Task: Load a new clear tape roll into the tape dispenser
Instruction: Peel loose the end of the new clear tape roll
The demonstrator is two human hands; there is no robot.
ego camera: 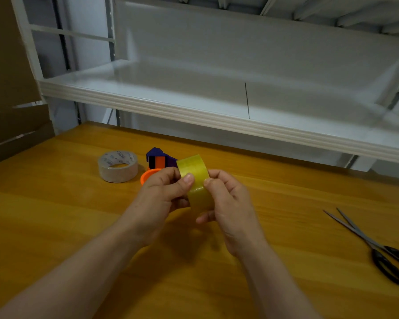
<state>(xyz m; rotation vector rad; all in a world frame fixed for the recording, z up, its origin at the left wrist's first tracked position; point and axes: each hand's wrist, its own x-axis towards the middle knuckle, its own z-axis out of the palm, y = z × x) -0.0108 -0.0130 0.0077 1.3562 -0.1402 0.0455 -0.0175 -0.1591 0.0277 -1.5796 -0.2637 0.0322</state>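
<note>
A yellowish clear tape roll (195, 178) is held upright above the middle of the wooden table (78, 222). My left hand (164, 192) grips its left side, thumb pressed on the outer face. My right hand (228, 203) grips the right side, its thumb tip also on the face, close to the left thumb. Behind the hands stands the tape dispenser (158, 161), purple and orange with an orange round part at its base, partly hidden by my left hand.
A whitish tape roll (118, 166) lies flat to the left of the dispenser. Black-handled scissors (373, 245) lie at the right. A white metal shelf (217, 120) overhangs the table's back edge. Cardboard (12, 88) leans at the far left.
</note>
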